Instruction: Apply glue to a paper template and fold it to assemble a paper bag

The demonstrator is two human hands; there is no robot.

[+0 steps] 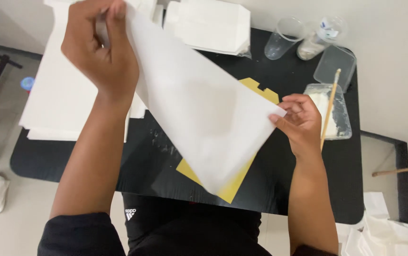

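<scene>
The left hand (102, 50) pinches the top corner of a white paper sheet (199, 109) between thumb and fingers, closed tight on it and raised high above the black table (303, 189). The right hand (299, 121) grips the opposite corner of the same sheet with the fingertips, lower and near the table's right side. So the sheet hangs slanted between both hands, over a yellow card template (235, 187) that lies flat on the table.

I think the sheet can crease or tear if the hands pull apart too strongly, because it looks very thin. Its low corner can also drag over the template and shift it. The right hand is just beside a small plastic tray of white paste (341, 121) with a wooden stick (329, 109) leaning in it; a careless move could knock the stick or smear the paper.

The sheet is plain white, smooth, slightly translucent, with the yellow colour showing faintly through.
</scene>
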